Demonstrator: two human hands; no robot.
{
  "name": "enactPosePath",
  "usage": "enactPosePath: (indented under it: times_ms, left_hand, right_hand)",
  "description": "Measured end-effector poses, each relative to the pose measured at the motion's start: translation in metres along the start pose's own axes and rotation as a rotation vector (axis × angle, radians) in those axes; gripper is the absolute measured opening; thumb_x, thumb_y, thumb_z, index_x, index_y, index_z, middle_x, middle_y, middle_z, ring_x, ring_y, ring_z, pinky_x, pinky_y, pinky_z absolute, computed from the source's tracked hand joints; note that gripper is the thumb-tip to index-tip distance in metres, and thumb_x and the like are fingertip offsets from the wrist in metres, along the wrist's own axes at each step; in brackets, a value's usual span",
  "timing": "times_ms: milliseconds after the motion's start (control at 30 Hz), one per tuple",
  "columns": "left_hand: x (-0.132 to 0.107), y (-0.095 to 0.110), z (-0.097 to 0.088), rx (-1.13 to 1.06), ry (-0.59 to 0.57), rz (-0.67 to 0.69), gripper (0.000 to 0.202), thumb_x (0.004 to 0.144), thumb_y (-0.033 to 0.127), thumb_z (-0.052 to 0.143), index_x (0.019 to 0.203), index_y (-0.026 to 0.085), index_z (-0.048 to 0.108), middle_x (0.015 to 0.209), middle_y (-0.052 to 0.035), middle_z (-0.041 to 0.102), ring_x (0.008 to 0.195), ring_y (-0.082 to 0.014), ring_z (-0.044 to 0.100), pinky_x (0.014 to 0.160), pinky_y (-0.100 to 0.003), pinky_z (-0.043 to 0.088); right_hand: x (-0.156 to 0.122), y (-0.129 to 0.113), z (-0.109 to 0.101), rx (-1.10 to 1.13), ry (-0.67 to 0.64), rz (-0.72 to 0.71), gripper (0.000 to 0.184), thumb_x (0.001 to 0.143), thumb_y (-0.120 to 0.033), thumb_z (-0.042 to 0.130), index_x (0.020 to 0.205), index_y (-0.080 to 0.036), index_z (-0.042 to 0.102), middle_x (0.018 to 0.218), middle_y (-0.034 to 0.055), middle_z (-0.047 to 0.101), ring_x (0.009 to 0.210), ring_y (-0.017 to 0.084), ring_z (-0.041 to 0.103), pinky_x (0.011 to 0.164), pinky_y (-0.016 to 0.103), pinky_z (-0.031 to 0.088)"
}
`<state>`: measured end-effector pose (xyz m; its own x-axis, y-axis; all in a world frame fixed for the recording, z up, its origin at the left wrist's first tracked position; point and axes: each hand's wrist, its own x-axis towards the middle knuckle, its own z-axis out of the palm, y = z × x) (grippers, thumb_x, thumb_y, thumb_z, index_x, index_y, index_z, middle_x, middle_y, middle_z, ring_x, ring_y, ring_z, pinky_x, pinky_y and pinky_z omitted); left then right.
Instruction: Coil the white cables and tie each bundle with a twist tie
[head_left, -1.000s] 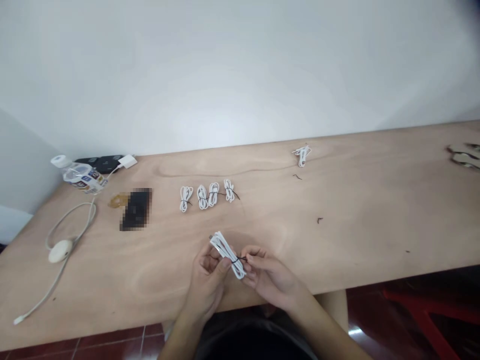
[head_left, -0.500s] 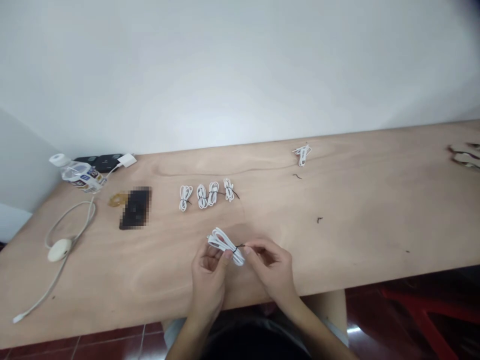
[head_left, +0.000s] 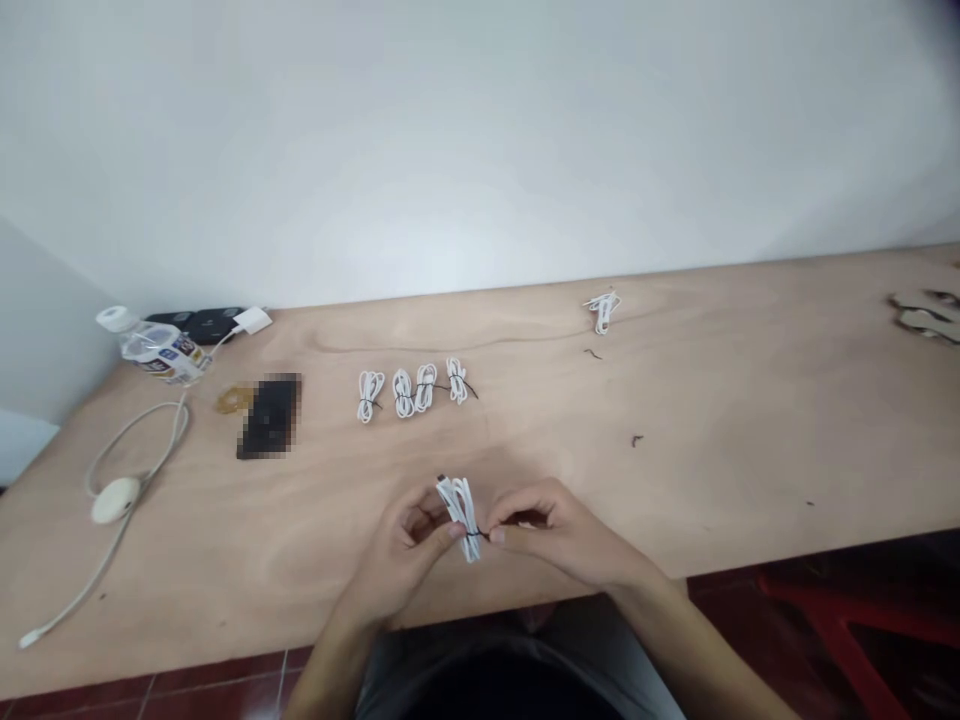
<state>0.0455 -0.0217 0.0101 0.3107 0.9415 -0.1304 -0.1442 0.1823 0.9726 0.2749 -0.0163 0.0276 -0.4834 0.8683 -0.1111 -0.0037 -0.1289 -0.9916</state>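
Swung upright since the earlier frame, one coiled white cable bundle (head_left: 459, 515) now points away from the person, long axis near vertical, nearer them than four tied bundles (head_left: 403, 393) (a fifth bundle (head_left: 602, 313) lies beyond, rightward). Left hand (head_left: 400, 540) grips it; right hand (head_left: 559, 528) pinches its black tie (head_left: 474, 535).

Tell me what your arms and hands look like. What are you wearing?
The left hand and right hand are bare, with no gloves or watch showing. Both forearms are bare too, without sleeves. Below them shows plain grey clothing.
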Motion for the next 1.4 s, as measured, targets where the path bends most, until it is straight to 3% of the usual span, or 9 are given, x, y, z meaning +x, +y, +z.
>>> enactPosePath:
  times_ms: [133, 333, 467, 633, 867, 1067, 1200, 1300, 1400]
  left_hand:
    - [0.000, -0.005, 0.008, -0.197, -0.091, 0.031, 0.026, 0.088, 0.033, 0.084, 0.106, 0.019, 0.072, 0.093, -0.0070, 0.076, 0.088, -0.0222, 0.072, 0.081, -0.031, 0.057]
    - [0.002, -0.015, 0.028, -0.362, 0.098, 0.079, 0.028, 0.087, 0.033, 0.085, 0.107, 0.019, 0.072, 0.093, -0.0059, 0.075, 0.084, -0.0196, 0.072, 0.077, -0.028, 0.056]
    - [0.004, -0.013, 0.034, -0.339, 0.246, 0.107, 0.033, 0.085, 0.032, 0.087, 0.112, 0.019, 0.073, 0.095, -0.0051, 0.076, 0.083, -0.0164, 0.071, 0.080, -0.027, 0.056]
    - [0.004, -0.011, 0.036, -0.267, 0.346, 0.094, 0.038, 0.084, 0.032, 0.088, 0.117, 0.018, 0.074, 0.107, -0.0087, 0.078, 0.100, -0.0206, 0.073, 0.092, -0.029, 0.056]
    - [0.005, -0.016, 0.030, -0.164, 0.318, 0.120, 0.034, 0.090, 0.030, 0.082, 0.120, 0.018, 0.072, 0.116, -0.0109, 0.078, 0.108, -0.0229, 0.072, 0.098, -0.033, 0.055]
    - [0.002, -0.013, 0.012, 0.058, 0.173, 0.104, 0.027, 0.092, 0.032, 0.080, 0.114, 0.018, 0.073, 0.108, -0.0099, 0.078, 0.102, -0.0242, 0.072, 0.089, -0.031, 0.055]
    - [0.000, -0.014, 0.005, -0.064, 0.013, 0.027, 0.036, 0.093, 0.034, 0.079, 0.125, 0.019, 0.070, 0.111, -0.0106, 0.078, 0.100, -0.0250, 0.073, 0.085, -0.031, 0.054]
    - [-0.001, -0.015, 0.007, -0.209, -0.039, -0.006, 0.040, 0.092, 0.035, 0.081, 0.127, 0.020, 0.070, 0.110, -0.0106, 0.079, 0.097, -0.0246, 0.074, 0.084, -0.031, 0.054]
    - [-0.001, -0.014, 0.012, -0.283, -0.036, -0.043, 0.042, 0.089, 0.034, 0.084, 0.127, 0.020, 0.071, 0.106, -0.0107, 0.079, 0.095, -0.0246, 0.074, 0.082, -0.030, 0.054]
  right_hand:
    - [0.003, 0.008, 0.002, 0.467, -0.052, 0.220, 0.014, 0.075, -0.030, 0.092, 0.079, -0.019, 0.084, 0.070, 0.0006, 0.068, 0.059, 0.010, 0.048, 0.058, 0.026, 0.036]
    - [0.003, 0.026, 0.019, 0.755, 0.127, 0.220, 0.018, 0.070, -0.027, 0.097, 0.079, -0.020, 0.082, 0.071, -0.0003, 0.066, 0.059, 0.008, 0.045, 0.058, 0.024, 0.036]
    - [0.004, 0.034, 0.024, 0.535, 0.199, 0.031, 0.014, 0.089, -0.034, 0.084, 0.088, -0.020, 0.082, 0.071, 0.0000, 0.064, 0.062, 0.011, 0.051, 0.061, 0.025, 0.041]
    - [0.005, 0.035, 0.022, -0.117, 0.463, -0.375, 0.013, 0.097, -0.025, 0.073, 0.107, -0.024, 0.080, 0.095, 0.0054, 0.070, 0.079, 0.017, 0.063, 0.073, 0.032, 0.053]
    - [0.002, 0.033, 0.013, -0.664, 0.414, -0.684, 0.029, 0.096, -0.006, 0.065, 0.118, -0.023, 0.074, 0.104, 0.0091, 0.069, 0.094, 0.023, 0.067, 0.084, 0.036, 0.055]
    - [-0.001, 0.009, 0.008, -0.345, 0.190, -0.241, 0.014, 0.101, -0.021, 0.062, 0.093, -0.021, 0.073, 0.092, 0.0047, 0.070, 0.085, 0.019, 0.064, 0.076, 0.030, 0.051]
    - [-0.001, 0.009, 0.003, 0.024, 0.040, 0.009, 0.020, 0.096, -0.038, 0.074, 0.090, -0.019, 0.077, 0.081, 0.0018, 0.068, 0.071, 0.015, 0.056, 0.066, 0.027, 0.044]
    - [-0.001, 0.014, 0.003, 0.228, -0.006, 0.064, 0.024, 0.091, -0.042, 0.080, 0.089, -0.018, 0.077, 0.078, 0.0005, 0.067, 0.063, 0.012, 0.050, 0.062, 0.027, 0.040]
    - [-0.001, 0.012, 0.004, 0.174, 0.013, -0.022, 0.024, 0.095, -0.042, 0.076, 0.090, -0.019, 0.076, 0.082, 0.0018, 0.067, 0.071, 0.015, 0.054, 0.068, 0.028, 0.043]
